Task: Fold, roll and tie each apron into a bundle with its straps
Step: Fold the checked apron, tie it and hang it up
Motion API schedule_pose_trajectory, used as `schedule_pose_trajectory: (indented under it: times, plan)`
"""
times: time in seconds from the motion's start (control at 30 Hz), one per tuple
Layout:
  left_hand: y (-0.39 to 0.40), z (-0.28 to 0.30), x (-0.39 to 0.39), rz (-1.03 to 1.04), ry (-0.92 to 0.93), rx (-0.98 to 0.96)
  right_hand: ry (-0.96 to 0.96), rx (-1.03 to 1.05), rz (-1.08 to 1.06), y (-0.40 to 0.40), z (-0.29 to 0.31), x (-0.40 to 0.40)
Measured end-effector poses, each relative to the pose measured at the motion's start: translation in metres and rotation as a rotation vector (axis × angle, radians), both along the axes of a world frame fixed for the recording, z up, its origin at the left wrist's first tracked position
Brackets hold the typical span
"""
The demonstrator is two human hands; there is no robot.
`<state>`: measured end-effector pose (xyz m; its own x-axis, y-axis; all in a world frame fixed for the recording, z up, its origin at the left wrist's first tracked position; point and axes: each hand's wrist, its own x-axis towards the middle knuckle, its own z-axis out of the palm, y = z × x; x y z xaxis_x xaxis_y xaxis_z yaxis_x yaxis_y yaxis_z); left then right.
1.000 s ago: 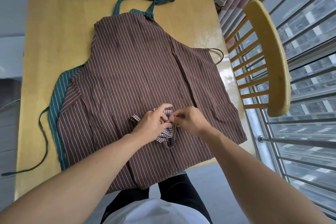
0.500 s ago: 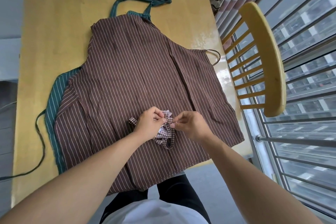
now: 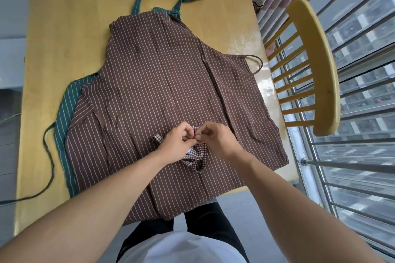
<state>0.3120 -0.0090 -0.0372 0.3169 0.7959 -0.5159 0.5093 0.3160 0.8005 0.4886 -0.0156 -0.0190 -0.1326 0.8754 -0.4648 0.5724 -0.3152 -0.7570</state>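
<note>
Here, green apron (image 3: 64, 113) peeked out at 9 o'clock under brown apron (image 3: 166, 83) on yellow table (image 3: 64, 34) | left hand (image 3: 177, 145) and right hand (image 3: 218, 141) both pinched little checked bundle (image 3: 195, 153) at 6 o'clock | chair (image 3: 320, 70) at 3 o'clock

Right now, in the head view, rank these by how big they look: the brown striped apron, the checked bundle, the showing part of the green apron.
1. Brown striped apron, by far the largest.
2. Green apron, only edges and neck strap showing.
3. Checked bundle, smallest, partly hidden by both hands.
</note>
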Motion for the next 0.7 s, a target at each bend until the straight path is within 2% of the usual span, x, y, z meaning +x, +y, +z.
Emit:
schedule_pose_trajectory:
  times: [0.2, 0.33, 0.4, 0.7]
  plan:
    - [-0.001, -0.002, 0.001, 0.046, -0.037, -0.024, 0.052, -0.095, -0.261, -0.003, -0.006, -0.004]
    - [0.001, -0.002, 0.005, 0.072, 0.020, 0.007, 0.392, -0.190, -0.440, -0.005, -0.003, -0.002]
    - [0.003, 0.000, 0.005, 0.057, 0.022, 0.001, 0.472, -0.232, -0.470, -0.006, -0.002, 0.000]
    - [0.006, 0.006, 0.008, 0.045, 0.087, -0.043, 0.507, -0.203, -0.572, -0.022, -0.008, 0.000]
